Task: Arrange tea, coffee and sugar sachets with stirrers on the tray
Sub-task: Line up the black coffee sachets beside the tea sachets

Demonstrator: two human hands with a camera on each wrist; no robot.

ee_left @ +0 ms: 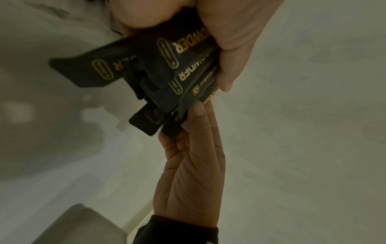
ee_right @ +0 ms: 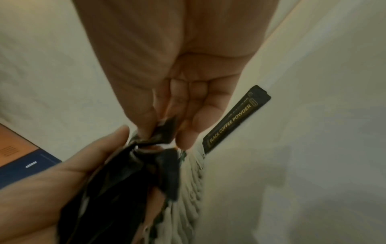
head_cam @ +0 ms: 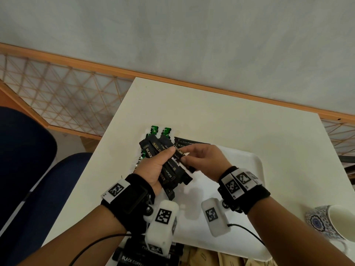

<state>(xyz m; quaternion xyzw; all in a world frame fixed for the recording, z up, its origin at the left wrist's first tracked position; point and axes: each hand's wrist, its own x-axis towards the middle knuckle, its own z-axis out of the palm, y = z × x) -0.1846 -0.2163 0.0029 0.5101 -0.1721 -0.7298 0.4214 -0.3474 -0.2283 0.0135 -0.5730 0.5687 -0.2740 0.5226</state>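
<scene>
A white table stands against the wall. On it lies a white tray, toward the near right. Beyond the tray's far left corner, green sachets and black coffee sachets lie on the tabletop. More black coffee sachets lie at the near edge, with tan sachets beside them. A patterned blue mug stands at the right edge.

A white table stands next to a pale grey wall. A wooden strip runs along the bottom of the wall. On the left, past the table, there is a wooden frame with crossing sticks. Two dark blue chairs sit at the left side. The light is soft and even.
</scene>
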